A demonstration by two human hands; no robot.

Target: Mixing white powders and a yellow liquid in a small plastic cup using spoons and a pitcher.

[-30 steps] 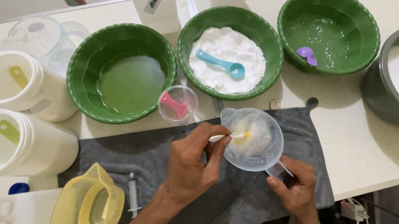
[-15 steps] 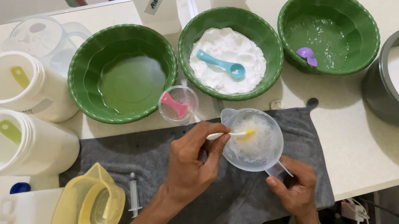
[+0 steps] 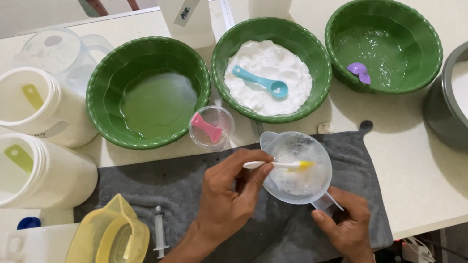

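Stirring underway: our left hand (image 3: pixel 230 196) pinches a white stick (image 3: pixel 279 165) in the cup (image 3: pixel 296 171), right hand (image 3: pixel 348 221) grips its handle. Contents look cloudy, we judge mixing unfinished.

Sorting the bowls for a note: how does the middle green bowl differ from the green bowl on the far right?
The middle green bowl holds a heap of white powder; the far right green bowl holds clear liquid. A blue scoop lies in the middle one; a purple scoop lies in the other. Both are green with scalloped rims.
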